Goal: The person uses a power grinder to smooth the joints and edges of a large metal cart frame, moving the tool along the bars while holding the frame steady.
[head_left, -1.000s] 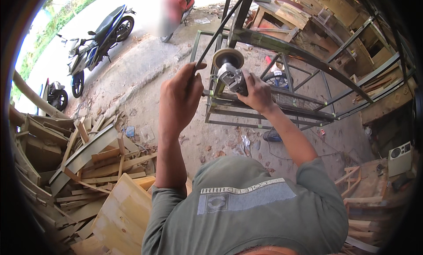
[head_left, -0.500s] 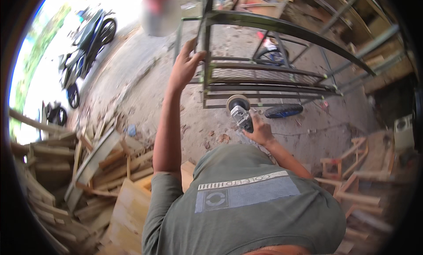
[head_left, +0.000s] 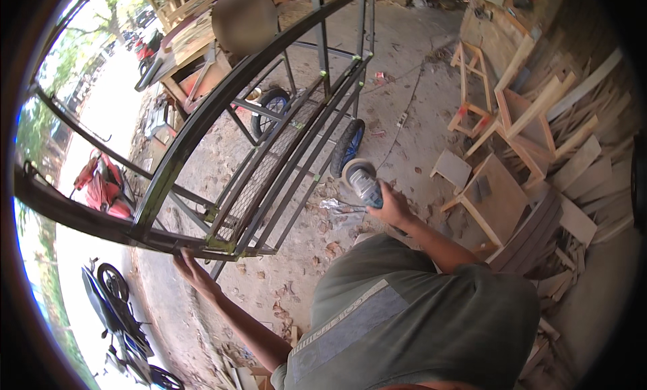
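**Outdoors at a workshop: grinder in one hand, metal frame under the other**

Near the middle of the view, an angle grinder (head_left: 360, 182), gripped by the right hand (head_left: 391, 208) closed around its body, disc end pointing up and away, held over the dirt ground (head_left: 418, 87) and clear of the metalwork. Lower left, the left hand (head_left: 192, 269), fingers spread flat and touching the bottom bar of a dark metal frame (head_left: 202, 127); nothing grasped. Frame tilted, long curved top bar running from lower left toward the upper middle, wire mesh panel (head_left: 269, 168) and thin rails inside it, green spots at the joints. Two small rubber wheels (head_left: 347, 147) on the far side of the frame, just beyond the grinder. Grey-green shirt (head_left: 418, 316) filling the lower foreground. To the right, unfinished wooden stools (head_left: 488, 195) and stacked wood offcuts (head_left: 579, 161). Far left, a red motorbike (head_left: 101, 184) and a dark motorbike (head_left: 118, 316) in bright sun. Wood scraps and shavings scattered across the ground.
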The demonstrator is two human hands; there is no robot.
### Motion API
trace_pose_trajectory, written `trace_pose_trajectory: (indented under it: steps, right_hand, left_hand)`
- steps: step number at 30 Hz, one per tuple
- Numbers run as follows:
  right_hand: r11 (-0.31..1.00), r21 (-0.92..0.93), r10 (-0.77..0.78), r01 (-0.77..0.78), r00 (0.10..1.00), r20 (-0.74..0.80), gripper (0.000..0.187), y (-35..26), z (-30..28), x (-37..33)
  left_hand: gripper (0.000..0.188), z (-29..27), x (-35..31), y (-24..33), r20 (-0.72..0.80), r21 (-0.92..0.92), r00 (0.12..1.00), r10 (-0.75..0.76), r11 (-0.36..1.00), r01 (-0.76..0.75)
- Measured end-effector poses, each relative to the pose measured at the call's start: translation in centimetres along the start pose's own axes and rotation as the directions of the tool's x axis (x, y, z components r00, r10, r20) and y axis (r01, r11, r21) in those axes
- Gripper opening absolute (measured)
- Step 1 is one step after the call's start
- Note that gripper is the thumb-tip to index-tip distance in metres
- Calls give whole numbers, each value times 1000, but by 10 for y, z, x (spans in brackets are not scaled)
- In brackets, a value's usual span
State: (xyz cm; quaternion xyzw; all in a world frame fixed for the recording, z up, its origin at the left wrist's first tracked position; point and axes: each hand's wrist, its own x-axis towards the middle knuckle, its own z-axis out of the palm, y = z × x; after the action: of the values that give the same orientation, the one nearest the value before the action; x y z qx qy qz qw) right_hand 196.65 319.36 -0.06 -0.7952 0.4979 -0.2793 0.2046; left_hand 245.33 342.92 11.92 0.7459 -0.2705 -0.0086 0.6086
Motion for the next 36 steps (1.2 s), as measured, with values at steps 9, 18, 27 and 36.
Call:
trace_pose_trajectory:
  steps: [9, 18, 27, 36]
  right_hand:
    - [947, 227, 285, -229, 922, -260, 73, 110, -56, 60]
    - [946, 270, 257, -180, 924, -282, 65, 261, -158, 204]
    - [822, 548, 336, -154, 908, -248, 52, 329, -232, 319]
    - [613, 782, 370, -114, 916, -157, 47, 315, -234, 336]
  left_hand:
    - [95, 117, -104, -86, -373, 608, 877, 303, 794, -15]
    - [109, 421, -109, -161, 475, -683, 507, -719, 62, 728]
    - [88, 522, -98, -110, 384, -354, 518, -764, 397, 847]
    - [73, 524, -75, -113, 300, -838, 561, -771, 68, 541]
